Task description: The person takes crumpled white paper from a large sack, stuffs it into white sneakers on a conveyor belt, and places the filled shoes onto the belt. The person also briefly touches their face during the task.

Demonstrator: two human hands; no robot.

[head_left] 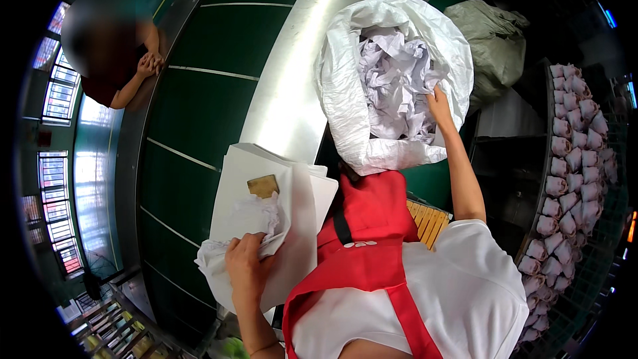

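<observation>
My left hand (247, 262) is closed on the edge of some crumpled white paper (256, 216) at the lower left. That paper lies over a stack of flat white sheets (242, 166) on the metal table edge. A small brown block (263, 186) rests on the stack, just beyond the crumpled paper. To the right, my right hand (438, 105) reaches into a big white woven sack (345, 119) and pinches a piece of crumpled paper at the near right of the heap. Many crumpled pale papers (395, 86) fill the open sack.
A green conveyor belt (193, 103) runs along the left beside the metal ledge (292, 80). Across it sits a person with clasped hands (150, 64). Racked pale, wrapped objects (571, 159) stand at the right. A grey-green sack (495, 46) sits behind the white one.
</observation>
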